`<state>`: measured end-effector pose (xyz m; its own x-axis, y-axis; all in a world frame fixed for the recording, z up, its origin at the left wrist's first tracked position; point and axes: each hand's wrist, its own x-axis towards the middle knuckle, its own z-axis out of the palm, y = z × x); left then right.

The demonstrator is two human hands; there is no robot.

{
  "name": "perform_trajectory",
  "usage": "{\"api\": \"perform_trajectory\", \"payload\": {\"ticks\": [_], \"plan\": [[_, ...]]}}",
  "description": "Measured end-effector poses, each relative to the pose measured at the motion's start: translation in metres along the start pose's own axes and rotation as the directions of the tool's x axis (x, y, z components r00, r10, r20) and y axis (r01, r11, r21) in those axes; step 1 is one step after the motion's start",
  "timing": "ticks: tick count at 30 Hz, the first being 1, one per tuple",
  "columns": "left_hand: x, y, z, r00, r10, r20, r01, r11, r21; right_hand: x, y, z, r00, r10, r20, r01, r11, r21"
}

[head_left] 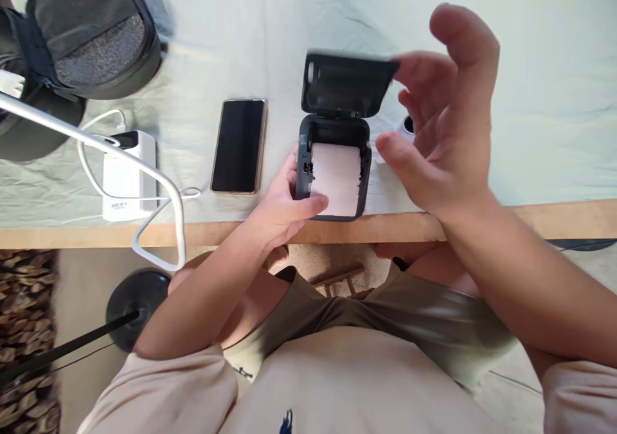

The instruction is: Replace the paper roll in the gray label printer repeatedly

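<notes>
From the head view we see our left hand (282,206) wrapped against the left side of the small dark printer (332,170), thumb lying across its front lower corner, fingers closed on the casing. The printer sits right at the near edge of the counter (530,218), almost touching the wooden lip. Its lid (347,83) stands swung up and away from us, showing the paper roll (337,177) inside. Our right hand (441,119) hovers just right of the printer, fingers spread and loosely curled, holding nothing; its fingertips come close to the lid's right corner, though blur keeps us from telling whether they touch. A small white object (409,125) peeks out behind that hand. Left of our left hand lie a phone (240,146), then a white power bank (129,175) with its cable, well apart from the printer. Open cloth stretches beyond and right of the right hand.
</notes>
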<state>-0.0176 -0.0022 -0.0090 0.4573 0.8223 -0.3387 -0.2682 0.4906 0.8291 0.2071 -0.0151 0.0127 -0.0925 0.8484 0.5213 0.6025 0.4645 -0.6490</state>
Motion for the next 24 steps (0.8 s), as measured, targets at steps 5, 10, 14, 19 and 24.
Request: {"api": "perform_trajectory", "payload": {"ticks": [5, 10, 14, 19, 24], "plan": [[-0.004, 0.000, 0.001, 0.999, 0.016, -0.037, -0.015, 1.000, 0.025, -0.008, -0.012, 0.004, 0.982, -0.186, -0.027, 0.187, 0.979, 0.085], [-0.004, 0.000, 0.003, 0.997, 0.065, -0.050, -0.068, 0.996, -0.059, -0.019, -0.025, 0.009, 0.993, -0.114, 0.014, 0.113, 0.993, 0.037], [-0.004, -0.004, 0.005, 0.988, 0.152, -0.041, -0.155, 0.983, -0.101, -0.027, -0.031, 0.014, 0.999, 0.007, 0.048, -0.017, 0.977, 0.213], [-0.008, -0.007, 0.007, 0.990, 0.137, 0.016, -0.134, 0.982, -0.131, -0.034, -0.029, 0.023, 0.972, 0.138, 0.190, -0.197, 0.920, 0.338], [-0.012, -0.008, 0.004, 0.977, 0.208, 0.043, -0.201, 0.971, -0.127, -0.033, -0.023, 0.027, 0.979, 0.139, 0.147, -0.176, 0.945, 0.275]]}}
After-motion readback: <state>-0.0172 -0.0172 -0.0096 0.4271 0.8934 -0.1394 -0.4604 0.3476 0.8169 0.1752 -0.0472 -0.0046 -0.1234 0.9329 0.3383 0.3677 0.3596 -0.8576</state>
